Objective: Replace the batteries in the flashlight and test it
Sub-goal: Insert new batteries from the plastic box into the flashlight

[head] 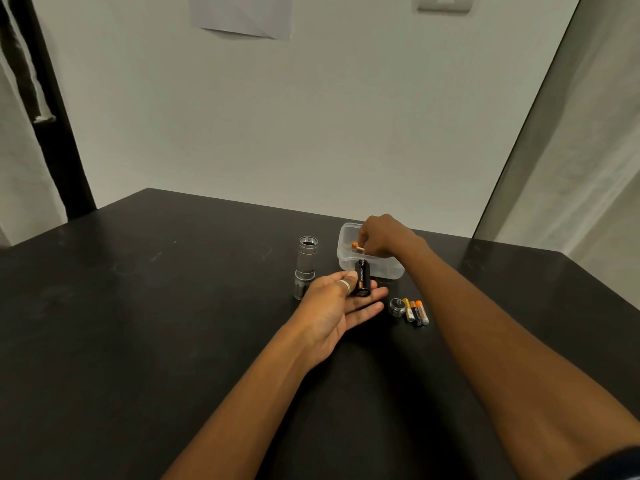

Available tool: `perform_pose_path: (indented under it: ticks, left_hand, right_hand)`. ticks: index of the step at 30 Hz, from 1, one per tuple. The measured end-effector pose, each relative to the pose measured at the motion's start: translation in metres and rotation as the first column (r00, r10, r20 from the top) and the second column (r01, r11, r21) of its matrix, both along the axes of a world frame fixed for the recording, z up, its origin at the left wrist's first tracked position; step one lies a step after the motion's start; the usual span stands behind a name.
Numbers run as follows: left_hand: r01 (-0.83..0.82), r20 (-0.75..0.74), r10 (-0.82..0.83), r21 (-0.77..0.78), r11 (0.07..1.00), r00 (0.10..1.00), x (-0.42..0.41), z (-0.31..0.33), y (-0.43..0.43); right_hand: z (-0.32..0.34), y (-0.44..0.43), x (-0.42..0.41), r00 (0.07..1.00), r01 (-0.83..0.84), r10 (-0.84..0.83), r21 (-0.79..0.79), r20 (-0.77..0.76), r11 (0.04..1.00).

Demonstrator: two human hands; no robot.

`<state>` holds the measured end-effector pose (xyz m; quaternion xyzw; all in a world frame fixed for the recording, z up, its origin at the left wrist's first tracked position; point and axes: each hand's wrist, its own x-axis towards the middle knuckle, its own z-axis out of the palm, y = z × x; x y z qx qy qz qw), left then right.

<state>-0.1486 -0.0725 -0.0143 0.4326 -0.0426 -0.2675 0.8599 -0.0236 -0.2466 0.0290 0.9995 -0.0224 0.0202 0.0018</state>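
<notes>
Head view showed the left hand (341, 301) gripping the battery holder (362, 282) under its thumb, while the right hand (384, 237) pinched a battery (357, 248) inside the plastic box (382, 270). The flashlight body (306, 265) stood open just beside. Recommendation: match polarity markings before seating the cell.

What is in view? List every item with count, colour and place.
Table: one, black.
Flashlight body: one, silver, upright on table, open end up.
Battery holder: one, black, held right of flashlight body.
Plastic container: one, clear, behind battery holder.
Orange-tipped battery: one, held over plastic container.
Tail cap: one, grey, on table in front of container.
Loose batteries: three, mixed colours, beside tail cap.
Paper: one, white, on wall.
Left hand: one, grips battery holder.
Right hand: one, pinches orange-tipped battery.
</notes>
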Motion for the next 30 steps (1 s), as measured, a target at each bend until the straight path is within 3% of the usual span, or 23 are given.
perform_pose_path:
  ticks: [7, 12, 17, 22, 25, 30]
  left_hand:
    - [-0.001, -0.001, 0.001, 0.012, 1.0, 1.0, 0.0, 0.001, 0.0]
    - [0.005, 0.008, -0.005, 0.025, 1.0, 1.0, 0.001, 0.001, 0.002]
    - [0.007, 0.039, -0.008, 0.036, 0.999, 0.999, 0.0, 0.001, 0.002]
    - [-0.01, 0.087, 0.005, 0.057, 0.998, 0.996, -0.005, 0.0, 0.002]
    - [-0.012, 0.117, 0.003, 0.074, 0.997, 0.993, -0.006, 0.0, 0.002]
    - [-0.008, 0.177, -0.014, 0.12, 0.993, 0.984, -0.008, -0.001, 0.001]
  right_hand:
    - [0.001, 0.003, -0.002, 1.0, -0.004, 0.004, 0.005, 0.018, 1.0]
    - [0.024, 0.003, -0.032, 0.949, -0.074, -0.012, 0.259, 0.315, 0.963]
    - [0.03, 0.018, -0.1, 0.837, -0.208, -0.17, 0.59, 0.52, 0.78]
    - [0.0, 0.027, -0.165, 0.753, -0.289, -0.395, 0.804, 0.526, 0.52]
    - [-0.023, 0.032, -0.188, 0.714, -0.317, -0.396, 0.771, 0.577, 0.552]
    - [-0.041, 0.041, -0.198, 0.696, -0.389, -0.222, 0.618, 0.683, 0.684]
